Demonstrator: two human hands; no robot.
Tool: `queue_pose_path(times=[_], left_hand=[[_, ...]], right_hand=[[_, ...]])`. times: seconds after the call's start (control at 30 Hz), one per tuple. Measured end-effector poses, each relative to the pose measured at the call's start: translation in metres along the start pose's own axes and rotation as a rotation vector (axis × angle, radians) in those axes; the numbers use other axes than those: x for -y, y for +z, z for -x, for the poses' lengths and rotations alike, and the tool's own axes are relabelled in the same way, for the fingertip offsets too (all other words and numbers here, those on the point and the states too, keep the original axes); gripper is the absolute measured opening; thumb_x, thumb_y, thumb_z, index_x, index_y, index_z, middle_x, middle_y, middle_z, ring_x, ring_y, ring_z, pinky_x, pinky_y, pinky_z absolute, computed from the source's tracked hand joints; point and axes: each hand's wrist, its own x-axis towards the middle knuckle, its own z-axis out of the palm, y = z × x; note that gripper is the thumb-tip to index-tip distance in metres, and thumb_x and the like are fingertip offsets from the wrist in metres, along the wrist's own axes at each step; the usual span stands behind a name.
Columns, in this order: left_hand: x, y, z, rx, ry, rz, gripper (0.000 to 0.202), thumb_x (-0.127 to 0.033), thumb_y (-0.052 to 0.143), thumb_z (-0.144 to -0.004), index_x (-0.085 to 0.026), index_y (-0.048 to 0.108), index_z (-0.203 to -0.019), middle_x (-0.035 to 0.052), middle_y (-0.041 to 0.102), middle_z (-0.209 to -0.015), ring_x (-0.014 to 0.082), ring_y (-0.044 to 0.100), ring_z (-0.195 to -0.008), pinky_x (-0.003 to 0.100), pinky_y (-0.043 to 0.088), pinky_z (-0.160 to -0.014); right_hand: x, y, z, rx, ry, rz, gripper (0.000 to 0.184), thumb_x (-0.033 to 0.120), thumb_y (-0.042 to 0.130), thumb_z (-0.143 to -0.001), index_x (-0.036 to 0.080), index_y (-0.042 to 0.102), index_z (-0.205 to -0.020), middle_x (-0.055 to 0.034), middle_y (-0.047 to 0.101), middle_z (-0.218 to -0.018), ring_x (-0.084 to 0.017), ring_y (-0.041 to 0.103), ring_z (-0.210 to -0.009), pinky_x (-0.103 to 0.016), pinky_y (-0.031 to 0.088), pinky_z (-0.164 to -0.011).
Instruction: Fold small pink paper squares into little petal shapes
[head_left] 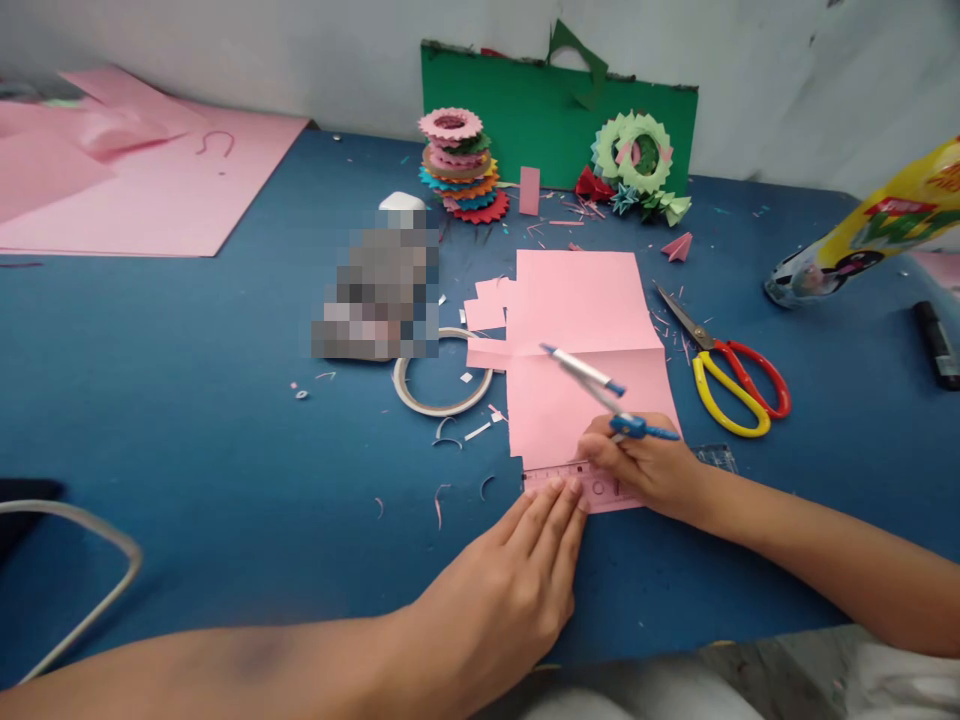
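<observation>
A pink paper sheet (581, 340) lies on the blue table (187, 400) in front of me. A clear ruler (600, 480) lies across the sheet's near edge. My left hand (517, 580) rests flat, fingers together, with the fingertips pressing on the ruler's left end. My right hand (649, 470) is closed around a blue compass with a pen (600, 385), whose tips rest on the paper by the ruler.
Red and yellow scissors (731, 375) lie right of the sheet, a tape roll (442, 385) to its left. At the back stand stacked paper rosettes (461, 165), a green board (525, 110) and a green wreath (634, 150). Big pink sheets (142, 170) lie far left. A yellow bag (870, 235) and a black marker (936, 342) lie at the right.
</observation>
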Motion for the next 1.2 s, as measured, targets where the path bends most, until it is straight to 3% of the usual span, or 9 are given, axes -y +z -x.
queue_pose_path(times=[0.2, 0.3, 0.4, 0.5, 0.67, 0.77, 0.97, 1.1, 1.2], left_hand=[[-0.003, -0.001, 0.003, -0.037, 0.078, 0.034, 0.040, -0.021, 0.051, -0.087, -0.001, 0.053, -0.122, 0.0188, 0.055, -0.126, 0.0313, 0.053, -0.115, 0.038, 0.045, -0.093], [0.006, -0.009, -0.005, -0.039, 0.101, 0.208, 0.033, -0.019, 0.049, -0.087, -0.005, 0.058, -0.116, 0.0158, 0.061, -0.119, 0.0266, 0.058, -0.108, 0.036, 0.048, -0.090], [0.031, -0.020, -0.020, 0.003, -0.020, 0.524, 0.026, -0.021, 0.044, -0.089, -0.016, 0.063, -0.107, 0.0064, 0.068, -0.108, 0.0155, 0.063, -0.094, 0.027, 0.051, -0.085], [0.065, -0.025, -0.040, 0.016, -0.244, 0.451, 0.027, -0.025, 0.044, -0.089, -0.015, 0.061, -0.109, 0.0071, 0.065, -0.112, 0.0190, 0.059, -0.103, 0.034, 0.048, -0.091], [0.101, -0.017, -0.082, 0.215, -0.411, 0.229, 0.072, -0.049, 0.059, -0.079, -0.007, 0.038, -0.134, 0.0178, 0.032, -0.145, 0.0298, 0.026, -0.135, 0.044, 0.027, -0.108], [0.110, -0.011, -0.106, 0.363, -0.441, 0.261, 0.077, -0.057, 0.059, -0.076, -0.016, 0.035, -0.136, 0.0113, 0.020, -0.151, 0.0262, 0.016, -0.139, 0.039, 0.020, -0.111], [0.145, -0.010, -0.141, 0.412, -0.861, 0.157, 0.085, -0.059, 0.063, -0.070, 0.000, 0.040, -0.127, 0.0314, 0.044, -0.129, 0.0423, 0.044, -0.119, 0.048, 0.039, -0.094], [0.174, -0.014, -0.155, 0.490, -1.018, 0.181, 0.096, -0.054, 0.076, -0.057, -0.003, 0.038, -0.129, 0.0296, 0.045, -0.129, 0.0372, 0.053, -0.111, 0.038, 0.047, -0.085], [0.189, -0.015, -0.159, 0.574, -1.040, 0.270, 0.082, -0.050, 0.077, -0.059, -0.008, 0.048, -0.123, 0.0223, 0.057, -0.119, 0.0250, 0.065, -0.085, 0.029, 0.051, -0.070]], right_hand=[[-0.010, -0.022, 0.013, -0.133, 0.163, -0.309, 0.025, 0.033, 0.048, -0.092, 0.023, 0.059, -0.111, -0.0028, 0.068, -0.094, -0.010, 0.062, -0.072, -0.020, 0.049, -0.060], [-0.016, -0.036, 0.034, -0.103, 0.264, -0.203, 0.023, 0.034, 0.042, -0.094, 0.024, 0.061, -0.104, -0.0028, 0.067, -0.098, -0.012, 0.064, -0.082, -0.025, 0.051, -0.075], [-0.027, -0.051, 0.061, -0.112, 0.325, -0.063, 0.019, 0.034, 0.045, -0.093, 0.026, 0.059, -0.102, -0.0031, 0.065, -0.110, -0.017, 0.061, -0.099, -0.032, 0.049, -0.089], [-0.038, -0.063, 0.081, -0.163, 0.354, 0.018, 0.022, 0.037, 0.043, -0.093, 0.026, 0.058, -0.103, -0.0045, 0.064, -0.112, -0.019, 0.061, -0.099, -0.033, 0.051, -0.085], [-0.040, -0.064, 0.086, -0.052, 0.165, -0.039, 0.024, 0.039, 0.037, -0.095, 0.023, 0.055, -0.093, -0.0074, 0.062, -0.116, -0.020, 0.057, -0.110, -0.038, 0.044, -0.097], [-0.033, -0.062, 0.083, 0.116, -0.027, 0.090, 0.022, 0.039, 0.047, -0.090, 0.020, 0.054, -0.082, -0.0090, 0.063, -0.111, -0.022, 0.056, -0.108, -0.040, 0.043, -0.095], [-0.015, -0.062, 0.081, 0.280, 0.014, 0.203, 0.026, 0.034, 0.068, -0.077, 0.018, 0.047, -0.076, -0.0068, 0.055, -0.101, -0.018, 0.054, -0.090, -0.031, 0.046, -0.079], [-0.005, -0.064, 0.080, 0.354, 0.117, 0.099, 0.024, 0.026, 0.064, -0.079, 0.019, 0.041, -0.079, -0.0047, 0.052, -0.097, -0.015, 0.051, -0.083, -0.026, 0.045, -0.074], [0.000, -0.065, 0.081, 0.378, 0.135, 0.084, 0.023, 0.027, 0.061, -0.082, 0.020, 0.040, -0.079, -0.0044, 0.051, -0.095, -0.014, 0.049, -0.080, -0.027, 0.043, -0.072]])
